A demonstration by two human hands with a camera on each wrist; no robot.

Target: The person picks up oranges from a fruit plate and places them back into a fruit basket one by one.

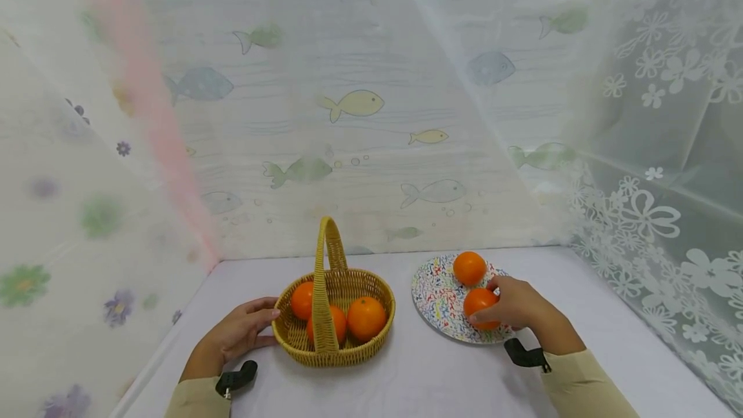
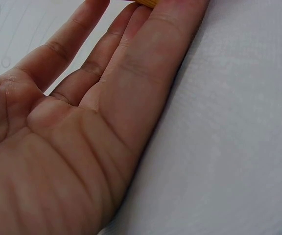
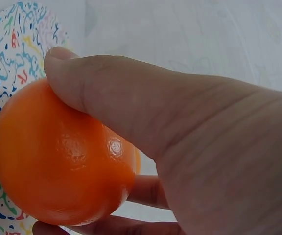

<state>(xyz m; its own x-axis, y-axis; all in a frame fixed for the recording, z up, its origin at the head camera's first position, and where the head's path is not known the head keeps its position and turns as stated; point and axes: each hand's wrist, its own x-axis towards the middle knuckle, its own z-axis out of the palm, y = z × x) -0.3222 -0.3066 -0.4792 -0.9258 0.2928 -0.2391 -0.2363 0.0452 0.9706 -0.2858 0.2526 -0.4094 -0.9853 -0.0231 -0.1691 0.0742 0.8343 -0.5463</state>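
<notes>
My right hand (image 1: 519,305) grips an orange (image 1: 480,308) on the near right part of a speckled round plate (image 1: 432,298), thumb and fingers on opposite sides of the fruit. In the right wrist view, that shiny orange (image 3: 65,156) sits under the thumb, with fingertips showing below it. A second orange (image 1: 469,268) lies just behind it on the plate. My left hand (image 1: 244,329) rests on the table with nearly straight fingers touching the left side of a yellow wicker basket (image 1: 325,358). Inside the basket lie three oranges (image 1: 366,318), one partly behind the handle.
The basket's tall arched handle (image 1: 319,269) rises over its middle. A white cloth covers the table (image 1: 406,373). Translucent curtains with fish (image 1: 360,103) and flowers (image 1: 650,215) hang at the back and sides.
</notes>
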